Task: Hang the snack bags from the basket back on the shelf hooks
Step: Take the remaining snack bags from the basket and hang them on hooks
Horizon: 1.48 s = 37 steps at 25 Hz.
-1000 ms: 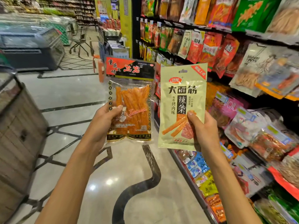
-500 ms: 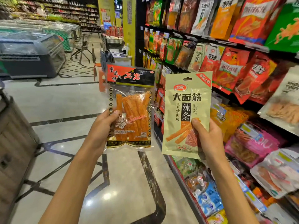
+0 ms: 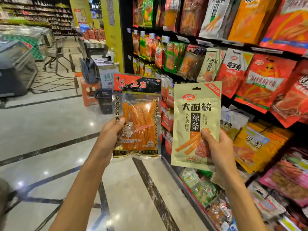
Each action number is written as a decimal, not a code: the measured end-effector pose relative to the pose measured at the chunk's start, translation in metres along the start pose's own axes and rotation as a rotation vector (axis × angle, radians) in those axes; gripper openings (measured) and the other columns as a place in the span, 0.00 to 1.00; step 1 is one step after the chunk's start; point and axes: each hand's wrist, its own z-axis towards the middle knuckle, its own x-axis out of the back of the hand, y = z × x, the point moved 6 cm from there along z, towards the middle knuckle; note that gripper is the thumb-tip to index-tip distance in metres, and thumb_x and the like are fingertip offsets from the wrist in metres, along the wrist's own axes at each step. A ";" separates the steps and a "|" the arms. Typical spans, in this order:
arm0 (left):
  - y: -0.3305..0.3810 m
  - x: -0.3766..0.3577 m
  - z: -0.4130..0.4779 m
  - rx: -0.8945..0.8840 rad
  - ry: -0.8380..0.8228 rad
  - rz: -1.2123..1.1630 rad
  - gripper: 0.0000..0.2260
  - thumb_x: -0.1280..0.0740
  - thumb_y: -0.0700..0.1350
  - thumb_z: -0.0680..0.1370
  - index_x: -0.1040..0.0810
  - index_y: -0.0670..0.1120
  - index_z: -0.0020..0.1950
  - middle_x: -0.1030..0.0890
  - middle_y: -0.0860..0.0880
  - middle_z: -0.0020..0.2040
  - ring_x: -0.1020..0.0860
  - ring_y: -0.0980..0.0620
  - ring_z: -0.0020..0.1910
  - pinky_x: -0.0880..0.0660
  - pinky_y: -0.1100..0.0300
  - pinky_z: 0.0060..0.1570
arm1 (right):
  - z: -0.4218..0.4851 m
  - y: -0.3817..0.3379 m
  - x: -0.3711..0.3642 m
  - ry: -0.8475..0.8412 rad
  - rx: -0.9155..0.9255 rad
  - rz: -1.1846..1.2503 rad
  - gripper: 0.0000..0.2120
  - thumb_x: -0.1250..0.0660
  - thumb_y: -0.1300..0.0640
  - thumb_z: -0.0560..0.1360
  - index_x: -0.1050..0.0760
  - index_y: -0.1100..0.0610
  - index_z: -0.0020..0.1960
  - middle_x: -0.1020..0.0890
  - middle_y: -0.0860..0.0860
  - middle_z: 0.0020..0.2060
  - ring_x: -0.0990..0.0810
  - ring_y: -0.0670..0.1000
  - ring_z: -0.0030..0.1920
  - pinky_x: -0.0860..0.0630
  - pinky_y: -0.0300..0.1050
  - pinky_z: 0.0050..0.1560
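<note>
The left hand [image 3: 108,135] pinched the clear bag [image 3: 138,117] of orange strips low on its edge. The right hand [image 3: 218,147] held the pale green bag [image 3: 196,114] likewise, both upright beside the shelf [image 3: 208,42]. Each grip sat low, leaving the hanging hole [image 3: 196,88] free. The green bag probably belonged with the matching bags [image 3: 210,64] above.

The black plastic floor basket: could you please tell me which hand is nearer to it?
Left. The left hand, holding the clear snack bag, is below the black plastic basket in view; the right hand, holding the beige bag, is farther right.
</note>
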 end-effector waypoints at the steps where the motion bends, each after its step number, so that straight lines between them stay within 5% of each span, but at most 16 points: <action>1: 0.002 0.006 0.027 -0.002 -0.013 0.015 0.13 0.42 0.51 0.84 0.21 0.51 0.63 0.14 0.50 0.53 0.16 0.50 0.52 0.23 0.43 0.59 | 0.015 0.002 -0.013 0.019 -0.003 0.004 0.07 0.33 0.51 0.79 0.21 0.48 0.57 0.13 0.49 0.47 0.13 0.49 0.45 0.18 0.50 0.45; 11: -0.005 0.014 0.237 0.039 -0.101 0.092 0.15 0.43 0.54 0.84 0.20 0.52 0.60 0.14 0.50 0.53 0.17 0.48 0.54 0.24 0.41 0.61 | 0.148 0.049 -0.102 0.138 -0.048 0.008 0.04 0.33 0.55 0.79 0.21 0.47 0.53 0.14 0.47 0.46 0.14 0.45 0.45 0.19 0.38 0.40; 19: 0.002 -0.057 0.418 0.030 -0.249 0.152 0.14 0.42 0.54 0.83 0.18 0.52 0.58 0.15 0.51 0.53 0.18 0.48 0.56 0.26 0.42 0.62 | 0.292 0.083 -0.123 0.310 -0.056 -0.011 0.05 0.32 0.50 0.78 0.21 0.45 0.54 0.13 0.46 0.48 0.14 0.49 0.49 0.19 0.57 0.55; 25: 0.003 -0.129 0.533 0.017 -0.415 0.187 0.25 0.36 0.68 0.72 0.21 0.56 0.64 0.18 0.53 0.60 0.22 0.49 0.63 0.30 0.42 0.67 | 0.367 0.084 -0.123 0.419 -0.057 -0.039 0.06 0.33 0.50 0.78 0.21 0.42 0.54 0.14 0.41 0.47 0.15 0.44 0.48 0.20 0.55 0.56; 29: 0.002 -0.176 0.587 0.007 -0.510 0.150 0.18 0.37 0.62 0.77 0.18 0.55 0.60 0.17 0.55 0.58 0.21 0.51 0.62 0.29 0.44 0.66 | 0.392 0.087 -0.114 0.511 -0.059 -0.068 0.10 0.32 0.48 0.76 0.21 0.44 0.57 0.14 0.43 0.50 0.15 0.48 0.52 0.21 0.58 0.57; 34: 0.005 -0.234 0.642 0.033 -0.591 0.102 0.25 0.36 0.63 0.76 0.24 0.52 0.69 0.23 0.56 0.66 0.27 0.54 0.67 0.36 0.48 0.71 | 0.416 0.086 -0.107 0.662 -0.078 -0.111 0.07 0.32 0.48 0.77 0.21 0.41 0.55 0.14 0.39 0.48 0.16 0.42 0.49 0.21 0.51 0.54; 37: 0.007 -0.265 0.679 0.052 -0.648 0.093 0.23 0.40 0.57 0.82 0.32 0.51 0.75 0.30 0.57 0.68 0.33 0.56 0.68 0.39 0.55 0.62 | 0.434 0.084 -0.113 0.744 -0.094 -0.120 0.06 0.33 0.48 0.77 0.23 0.38 0.53 0.16 0.33 0.46 0.18 0.35 0.46 0.24 0.44 0.50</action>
